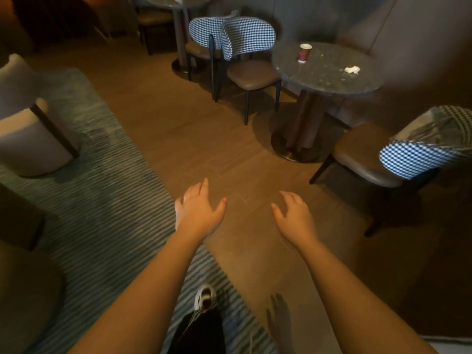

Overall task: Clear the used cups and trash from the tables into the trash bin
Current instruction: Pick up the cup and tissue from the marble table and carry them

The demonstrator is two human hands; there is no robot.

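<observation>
Two items outstanding, upper right of frame — red cup (304, 52) and crumpled napkin (352, 70) on round tabletop (324, 80). Left hand (198, 210), right hand (296, 217): fingers spread, empty — nothing collected yet; bin unseen.

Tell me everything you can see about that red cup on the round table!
The red cup looks like a paper cup with a pale rim and a blurry marking on its side. It stands upright, with no lid, near the left edge of the round dark speckled table. Nothing else touches it; a crumpled white napkin lies apart, to its right. Neither hand is near it.
</observation>
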